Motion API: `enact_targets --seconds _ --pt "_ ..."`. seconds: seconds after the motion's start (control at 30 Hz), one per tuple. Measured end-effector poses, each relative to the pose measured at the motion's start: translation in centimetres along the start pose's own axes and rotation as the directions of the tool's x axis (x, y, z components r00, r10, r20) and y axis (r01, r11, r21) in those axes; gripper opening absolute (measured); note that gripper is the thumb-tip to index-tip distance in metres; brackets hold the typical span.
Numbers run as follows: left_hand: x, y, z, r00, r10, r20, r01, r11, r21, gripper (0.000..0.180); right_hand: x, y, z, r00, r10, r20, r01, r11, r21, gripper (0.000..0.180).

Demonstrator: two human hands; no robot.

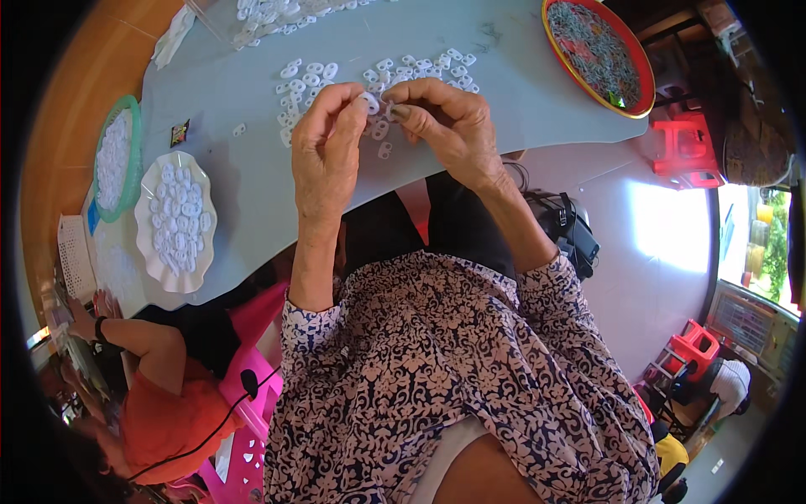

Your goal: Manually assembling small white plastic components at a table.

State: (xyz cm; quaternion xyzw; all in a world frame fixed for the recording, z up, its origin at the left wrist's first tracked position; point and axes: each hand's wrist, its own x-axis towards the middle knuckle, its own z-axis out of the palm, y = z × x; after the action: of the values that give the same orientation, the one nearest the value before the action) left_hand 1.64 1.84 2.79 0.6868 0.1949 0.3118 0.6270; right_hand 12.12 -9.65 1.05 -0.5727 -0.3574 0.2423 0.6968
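Patterned blouse (437,378) fills the foreground. Above the table (252,168), left hand (326,143) and right hand (445,122) each pinch a small white ring (370,102), fingertips closed together. A slipped pinch could drop it into the loose pile (336,80), losing it.

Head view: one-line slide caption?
Left hand and right hand pinch a small white ring above loose rings on a grey table.
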Motion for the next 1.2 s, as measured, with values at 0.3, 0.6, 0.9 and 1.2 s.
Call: enact_targets --seconds 0.3,0.6,0.9,1.2 --pt "0.4 0.13 0.06 0.999 -0.002 0.041 0.005 0.997 -0.071 0.015 0.02 -0.39 -0.12 0.999 -0.018 0.038 0.018 1.0 0.001 0.022" --pt "0.6 -0.23 0.11 0.994 0.074 0.081 -0.067 0.995 -0.079 0.013 0.0 -0.45 -0.12 0.999 -0.03 0.039 0.03 1.0 0.007 0.023" --pt "0.88 0.13 0.19 0.989 0.096 0.113 -0.099 0.995 0.022 0.016 -0.14 -0.12 -0.08 0.999 -0.042 0.011 0.042 0.999 0.014 0.024" --pt "0.99 0.71 0.46 0.979 0.136 0.155 -0.161 0.973 0.166 0.015 -0.26 -0.03 -0.22 0.998 -0.064 -0.004 0.064 0.998 0.012 0.024"
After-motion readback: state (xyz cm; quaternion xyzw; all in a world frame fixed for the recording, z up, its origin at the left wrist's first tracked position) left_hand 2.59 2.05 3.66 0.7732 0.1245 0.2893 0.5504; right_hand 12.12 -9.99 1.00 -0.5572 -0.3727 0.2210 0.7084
